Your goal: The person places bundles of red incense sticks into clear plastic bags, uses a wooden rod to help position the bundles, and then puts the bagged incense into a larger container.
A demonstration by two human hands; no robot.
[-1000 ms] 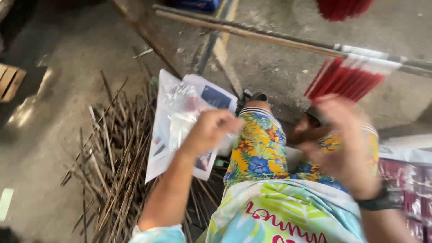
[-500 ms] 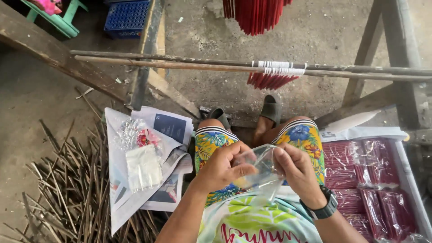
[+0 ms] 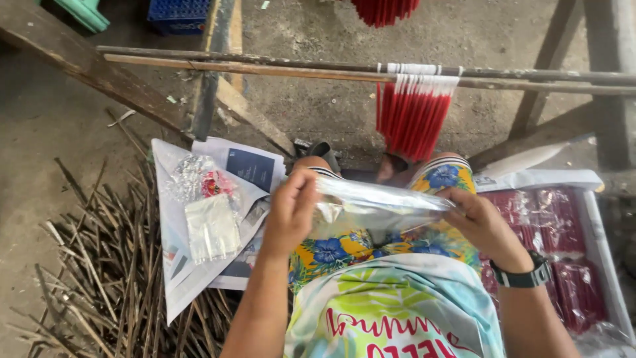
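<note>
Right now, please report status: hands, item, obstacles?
Left hand and right hand both shut on clear plastic bag, stretched over lap. Nothing between them.

Clear plastic bag (image 3: 381,207) spans between left hand (image 3: 289,212) and right hand (image 3: 481,224). Newspaper (image 3: 199,219) bearing a stack of small bags (image 3: 212,229) lies left of the left hand; tray (image 3: 599,225) of probably wrapped incense sticks (image 3: 563,232) right of the right hand.

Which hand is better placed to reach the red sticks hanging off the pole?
Right, probably. The right hand holds the clear plastic bag's end nearly below the hanging red sticks. The left hand pinches the other end, nearer the newspaper. Both grips are occupied.
</note>
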